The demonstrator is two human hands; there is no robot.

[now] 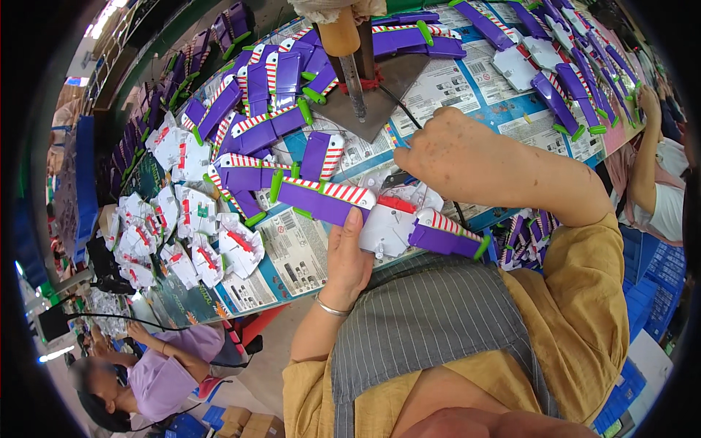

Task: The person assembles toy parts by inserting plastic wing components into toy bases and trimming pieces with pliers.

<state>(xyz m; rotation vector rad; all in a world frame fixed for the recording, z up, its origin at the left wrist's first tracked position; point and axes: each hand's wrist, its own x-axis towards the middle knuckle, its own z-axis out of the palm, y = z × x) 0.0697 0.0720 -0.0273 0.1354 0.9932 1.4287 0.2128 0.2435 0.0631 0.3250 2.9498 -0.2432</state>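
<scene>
The left hand [349,255] clasps a purple-and-white plastic toy wing assembly [380,215]; the right hand [445,157], fisted, grip unclear, could knock it askew.

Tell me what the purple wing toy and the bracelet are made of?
The wing toy held by the left hand and right hand looks like hard moulded plastic: smooth, slightly glossy purple, white and green pieces with red stripes. The bracelet on the left wrist looks like metal, thin and silvery with a shine, though it is too small to be sure.

Left hand [349,252] palm-up, fingers curled in a grip, right hand [445,157] fisted above, wrist bent
</scene>
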